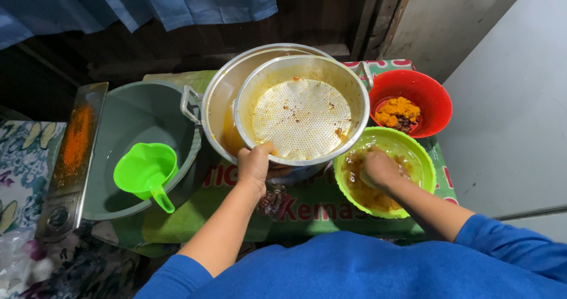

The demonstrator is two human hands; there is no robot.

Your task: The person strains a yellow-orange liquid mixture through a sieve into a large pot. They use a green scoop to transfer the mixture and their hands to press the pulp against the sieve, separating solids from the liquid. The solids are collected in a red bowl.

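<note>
My left hand grips the near rim of a metal strainer with a perforated bottom, which sits tilted inside a large metal pot holding orange liquid. My right hand is dipped into a lime-green bowl of brownish-orange liquid and pulp, fingers curled around some of the pulp. Behind that bowl stands a red bowl with yellow-orange mash and some dark bits in it.
A grey bucket at the left holds water and a green plastic scoop. An orange-stained metal grater lies along the bucket's left side. Everything stands on a printed green and red cloth. A grey wall is at the right.
</note>
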